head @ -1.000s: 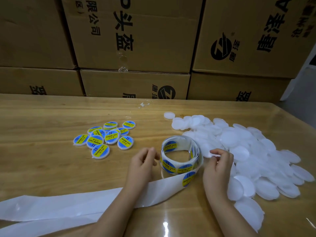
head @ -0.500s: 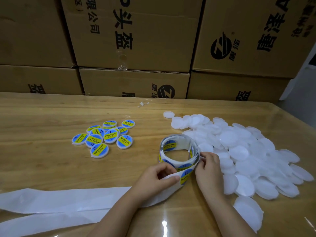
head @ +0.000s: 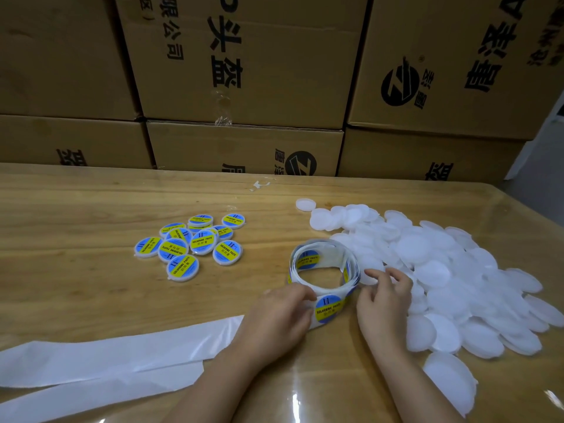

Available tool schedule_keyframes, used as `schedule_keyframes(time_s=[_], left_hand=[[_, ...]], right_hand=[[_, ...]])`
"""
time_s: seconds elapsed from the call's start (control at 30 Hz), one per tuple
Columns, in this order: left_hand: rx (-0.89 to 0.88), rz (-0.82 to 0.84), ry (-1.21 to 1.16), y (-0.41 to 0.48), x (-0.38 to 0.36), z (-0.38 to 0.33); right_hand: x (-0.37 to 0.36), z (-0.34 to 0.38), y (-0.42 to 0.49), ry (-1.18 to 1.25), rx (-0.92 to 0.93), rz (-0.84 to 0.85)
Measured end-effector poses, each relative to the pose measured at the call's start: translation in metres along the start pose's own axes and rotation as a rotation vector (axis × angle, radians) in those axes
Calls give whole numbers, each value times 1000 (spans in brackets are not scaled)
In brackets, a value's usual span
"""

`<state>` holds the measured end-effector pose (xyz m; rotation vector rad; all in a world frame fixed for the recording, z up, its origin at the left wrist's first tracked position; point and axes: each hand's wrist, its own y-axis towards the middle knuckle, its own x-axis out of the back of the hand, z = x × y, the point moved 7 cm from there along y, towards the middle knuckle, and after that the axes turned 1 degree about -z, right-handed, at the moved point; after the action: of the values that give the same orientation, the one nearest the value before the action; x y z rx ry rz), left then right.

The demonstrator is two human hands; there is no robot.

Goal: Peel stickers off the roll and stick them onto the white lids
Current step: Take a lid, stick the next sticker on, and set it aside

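At the roll point(head: 320, 257) | left hand point(head: 274, 322) is pinching its strip, peeling sticker point(head: 329, 308) | right hand point(head: 381, 303) is hovering slack, empty | next: lifting the sticker's edge

The backing strip point(head: 106, 355) runs off the left edge, partly under the left hand point(head: 274, 322).

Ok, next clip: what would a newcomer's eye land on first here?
The big heap of plain white lids on the right of the table, then the cluster of blue-and-yellow stickered lids left of centre. Between them stands the sticker roll, the left hand holding its loose end, the right hand close beside it, and the empty backing strip trailing off leftward.
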<state>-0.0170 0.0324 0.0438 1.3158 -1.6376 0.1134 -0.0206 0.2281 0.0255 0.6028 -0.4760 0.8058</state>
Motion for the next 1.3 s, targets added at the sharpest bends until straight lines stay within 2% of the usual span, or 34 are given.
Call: schedule_keyframes(time_s=[0.07, 0.13, 0.3, 0.57, 0.67, 0.77, 0.93, 1.0, 1.13, 1.3], left_hand=[[-114, -13, 153, 1, 0, -11], [-143, -17, 208, 0, -2, -14], [-9, -34, 138, -1, -5, 1], [100, -3, 30, 3, -7, 15], [137, 6, -18, 1, -8, 19], [217, 21, -260, 0, -10, 25], [524, -50, -778, 1, -7, 45], [579, -71, -958, 0, -8, 48], [615, -101, -1134, -2, -8, 52], [615, -136, -1172, -3, -3, 57]], right_hand=[[-2, -1, 0, -35, -35, 39], [-7, -2, -1, -103, -42, 94], [-10, -5, 1, -154, -31, 107], [1, 0, 0, 280, 15, -59], [13, 18, -9, 340, 204, -162], [19, 44, -26, 308, 479, -197], [7, 75, -56, 291, 815, -12], [4, 82, -64, 293, 898, 53], [1, 87, -71, 253, 953, 132], [-4, 81, -63, 290, 848, 142]])
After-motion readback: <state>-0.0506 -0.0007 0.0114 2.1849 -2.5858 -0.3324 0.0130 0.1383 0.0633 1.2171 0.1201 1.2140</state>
